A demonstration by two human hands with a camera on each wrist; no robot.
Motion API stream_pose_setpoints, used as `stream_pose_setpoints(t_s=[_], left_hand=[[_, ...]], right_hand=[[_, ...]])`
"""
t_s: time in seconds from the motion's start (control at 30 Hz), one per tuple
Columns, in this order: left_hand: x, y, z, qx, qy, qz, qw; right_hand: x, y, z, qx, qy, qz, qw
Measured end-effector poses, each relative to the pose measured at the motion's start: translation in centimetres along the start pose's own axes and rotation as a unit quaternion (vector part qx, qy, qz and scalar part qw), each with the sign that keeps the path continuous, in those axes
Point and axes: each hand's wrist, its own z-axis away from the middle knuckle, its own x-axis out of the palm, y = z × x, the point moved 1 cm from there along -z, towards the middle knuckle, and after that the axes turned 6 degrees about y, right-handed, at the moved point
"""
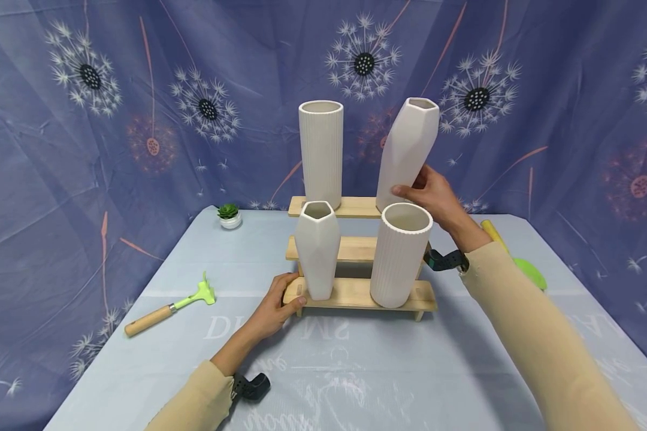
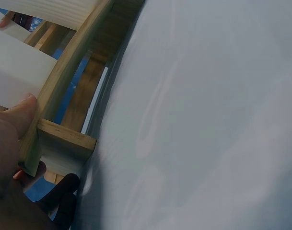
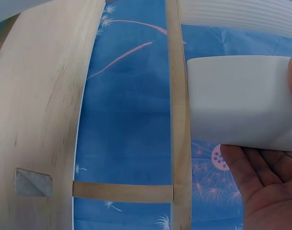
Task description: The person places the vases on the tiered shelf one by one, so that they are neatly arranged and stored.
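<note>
My right hand [image 1: 437, 197] grips the lower part of a white faceted vase [image 1: 407, 149], which leans to the right over the top tier of a wooden stand [image 1: 353, 293]. In the right wrist view, the base of this faceted vase [image 3: 241, 100] is right at the edge of the upper plank [image 3: 181, 120]. My left hand [image 1: 272, 305] holds the left end of the bottom tier, thumb on top and fingers beneath. Beside its thumb stands a second faceted vase [image 1: 317, 251]. A ribbed cylindrical vase [image 1: 401, 257] stands at the right of that tier.
Another ribbed vase [image 1: 322, 155] stands on the top tier's left. On the table [image 1: 356, 371] are a small potted succulent [image 1: 229, 216], a green hand rake [image 1: 172, 306] with a wooden handle, and a green tool [image 1: 529, 272] with a yellow handle, partly behind my right arm. A patterned curtain [image 1: 248, 72] hangs behind.
</note>
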Motion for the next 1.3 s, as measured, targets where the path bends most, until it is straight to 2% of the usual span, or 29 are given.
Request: stream_pose_setpoints(t_s=[0.23,0.43,0.77,0.87,1.0,1.3], left_hand=[[0.0,0.3,0.1,-0.002,0.005,-0.006,1.0],[0.1,0.2,0.1,0.0,0.004,-0.008,1.0],[0.1,0.4,0.1,0.003,0.003,-0.009,1.0],[0.3,-0.8,-0.3,0.002,0.009,-0.011,0.9999],[0.7,-3.0,-0.9,0.003,0.012,-0.008,0.9999],[0.5,-3.4,-1.0,0.002,0.01,0.0,0.9999]], right_hand=[[0.2,0.0,0.0,-0.004,0.007,0.005,1.0],[0.4,-0.1,0.0,0.009,0.018,0.015,0.9997],[0.5,0.0,-0.1,0.014,0.013,0.026,0.9995],[0.4,-0.1,-0.1,0.016,0.01,0.029,0.9994],[0.3,0.1,-0.1,0.018,0.006,0.036,0.9992],[0.2,0.0,0.0,0.021,0.008,0.049,0.9986]])
